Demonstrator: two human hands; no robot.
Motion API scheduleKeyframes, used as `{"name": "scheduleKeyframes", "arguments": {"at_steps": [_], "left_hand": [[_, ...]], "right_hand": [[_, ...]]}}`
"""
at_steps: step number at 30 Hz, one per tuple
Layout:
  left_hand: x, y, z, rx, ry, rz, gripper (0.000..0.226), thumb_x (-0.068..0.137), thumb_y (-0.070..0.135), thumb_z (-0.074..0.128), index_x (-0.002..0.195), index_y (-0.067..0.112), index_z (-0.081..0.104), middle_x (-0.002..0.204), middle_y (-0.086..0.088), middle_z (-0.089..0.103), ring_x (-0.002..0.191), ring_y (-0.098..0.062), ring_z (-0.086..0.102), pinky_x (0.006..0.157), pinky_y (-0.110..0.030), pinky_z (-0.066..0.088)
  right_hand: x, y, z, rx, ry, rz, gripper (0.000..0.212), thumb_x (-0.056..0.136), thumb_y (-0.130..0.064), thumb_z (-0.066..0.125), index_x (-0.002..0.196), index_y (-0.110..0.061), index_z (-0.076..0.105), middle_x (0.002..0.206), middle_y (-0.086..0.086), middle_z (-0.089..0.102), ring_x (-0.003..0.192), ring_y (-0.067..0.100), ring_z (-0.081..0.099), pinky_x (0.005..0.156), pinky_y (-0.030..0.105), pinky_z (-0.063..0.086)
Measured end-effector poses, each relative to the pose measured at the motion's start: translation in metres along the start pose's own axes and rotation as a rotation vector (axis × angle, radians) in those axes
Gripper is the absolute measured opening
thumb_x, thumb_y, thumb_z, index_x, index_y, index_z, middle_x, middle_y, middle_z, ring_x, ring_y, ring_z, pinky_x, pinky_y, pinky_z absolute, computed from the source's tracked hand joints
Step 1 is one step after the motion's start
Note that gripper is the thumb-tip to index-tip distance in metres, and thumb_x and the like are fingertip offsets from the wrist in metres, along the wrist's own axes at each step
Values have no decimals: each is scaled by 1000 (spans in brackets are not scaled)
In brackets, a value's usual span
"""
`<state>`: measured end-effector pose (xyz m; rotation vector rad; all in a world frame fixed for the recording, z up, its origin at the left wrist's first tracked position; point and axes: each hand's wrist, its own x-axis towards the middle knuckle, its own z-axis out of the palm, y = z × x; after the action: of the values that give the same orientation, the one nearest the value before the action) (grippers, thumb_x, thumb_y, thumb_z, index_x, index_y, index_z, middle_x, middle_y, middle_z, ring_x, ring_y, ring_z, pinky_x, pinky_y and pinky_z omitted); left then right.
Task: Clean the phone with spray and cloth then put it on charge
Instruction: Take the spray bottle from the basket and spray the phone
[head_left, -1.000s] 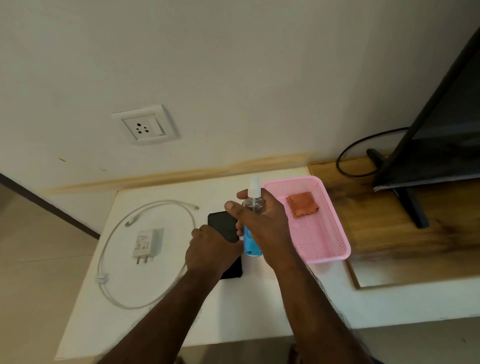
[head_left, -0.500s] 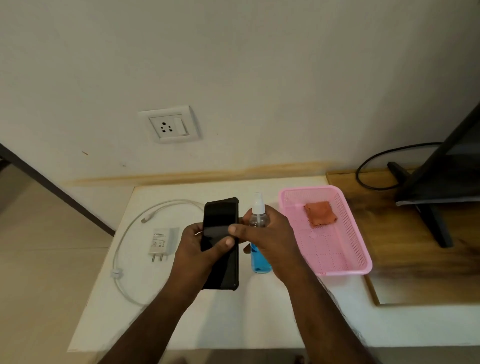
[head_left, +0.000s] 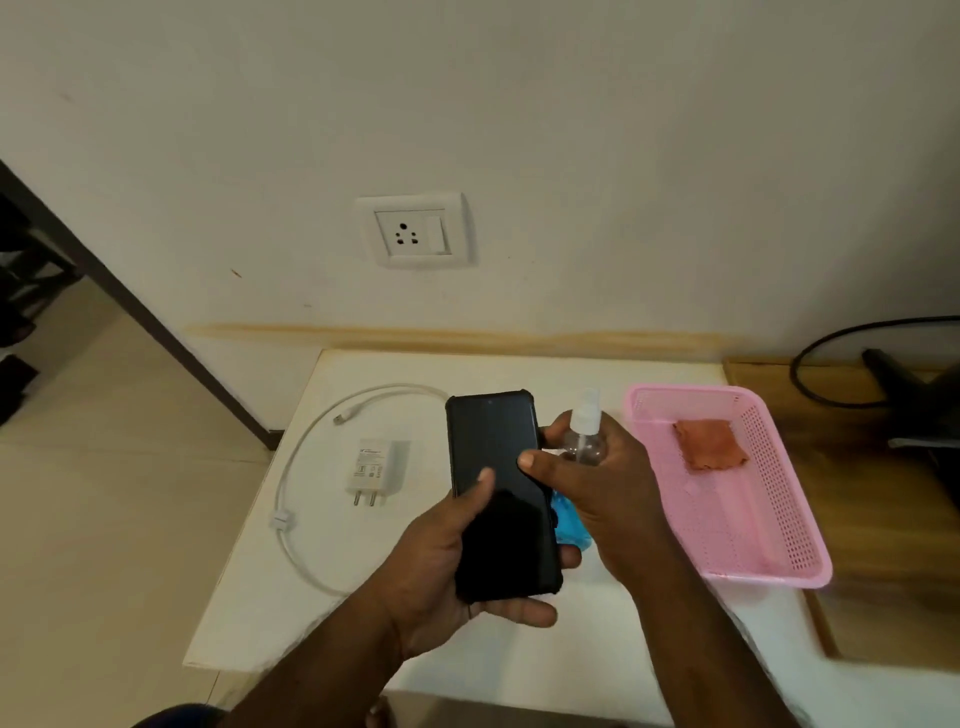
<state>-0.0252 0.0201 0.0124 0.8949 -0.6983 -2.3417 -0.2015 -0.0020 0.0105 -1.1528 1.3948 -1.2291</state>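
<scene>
My left hand (head_left: 441, 566) grips a black phone (head_left: 498, 488) in a dark case, screen up, lifted above the white table (head_left: 249, 597). My right hand (head_left: 602, 483) holds a clear spray bottle (head_left: 584, 441) with blue liquid and a white nozzle right beside the phone's right edge; its thumb reaches over the screen. An orange cloth (head_left: 709, 444) lies folded in the pink basket (head_left: 795, 530). A white charger plug (head_left: 376, 465) and a white cable (head_left: 306, 467) lie on the table's left. A white wall socket (head_left: 414, 231) sits above the table.
A wooden surface (head_left: 883, 519) adjoins the table on the right, carrying a dark stand (head_left: 904, 384) and a black cord (head_left: 810, 353). The floor and a dark skirting line lie to the left.
My left hand lifted the phone off the table and raised it screen up. My right hand brought the spray bottle close beside it. The camera view shifted left.
</scene>
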Motion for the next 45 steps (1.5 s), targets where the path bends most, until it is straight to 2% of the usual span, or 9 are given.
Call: {"name": "scheduleKeyframes", "arguments": {"at_steps": [4,8,11,14,21,26,31,38,45], "left_hand": [[5,13,-10,109,-9,114,56,96,55,53,142,24,46,134,-22,60,112,-51,61,60,-45,61],[6,42,-19,26,-63,137,80,89,78,33,142,20,51,138,-22,56,101,-41,67,53,-37,59],[5,51,-29,-124,-78,191,87,89,79,22,140,17,54,136,-25,57,99,-41,66,53,-37,58],[6,50,-33,-138,-54,230,83,91,75,19,135,17,60,132,-23,62,99,-41,67,53,-36,58],[7,45,-40,-38,15,232,76,92,74,23,132,23,62,117,-17,70,88,-37,71,51,-36,58],[6,43,-42,2,1,193,70,93,73,22,124,30,67,114,-13,73,89,-36,72,54,-38,59],[8,40,-45,52,6,154,69,93,72,27,132,28,62,130,-17,64,109,-52,62,68,-50,59],[10,35,-41,73,13,131,69,84,74,39,130,29,64,128,-16,66,105,-44,67,69,-50,59],[15,29,-40,113,87,102,65,89,72,35,128,29,66,126,-15,67,105,-44,67,69,-50,60]], "right_hand": [[-1,-2,4,-39,37,-38,32,66,-54,80,90,-50,60,92,-20,70,79,9,72,70,37,60],[-5,-14,9,-105,177,-83,32,61,-74,65,88,-61,53,83,-25,69,77,-2,69,63,16,49],[-12,-19,13,-94,149,-149,59,66,-83,56,101,-35,55,81,-4,68,74,14,70,64,24,54],[-16,-22,19,-57,102,-183,46,90,-55,55,118,-18,52,84,0,65,74,20,70,67,32,59],[-24,-25,39,-180,7,-297,62,89,-64,47,146,-49,27,98,-27,61,82,8,70,62,15,54],[-25,-19,40,-358,-14,-310,58,90,-65,44,143,-59,21,135,-18,50,108,18,65,85,46,58],[-26,-25,41,-538,18,-377,63,89,-65,47,144,-59,18,116,-31,44,100,-8,56,66,12,54],[-26,-20,35,-679,55,-344,73,88,-34,61,145,-56,20,110,-17,52,65,3,61,59,13,50],[-29,-28,36,-758,84,-343,75,86,-32,61,147,-50,22,105,-24,47,76,4,57,58,2,39]]}}
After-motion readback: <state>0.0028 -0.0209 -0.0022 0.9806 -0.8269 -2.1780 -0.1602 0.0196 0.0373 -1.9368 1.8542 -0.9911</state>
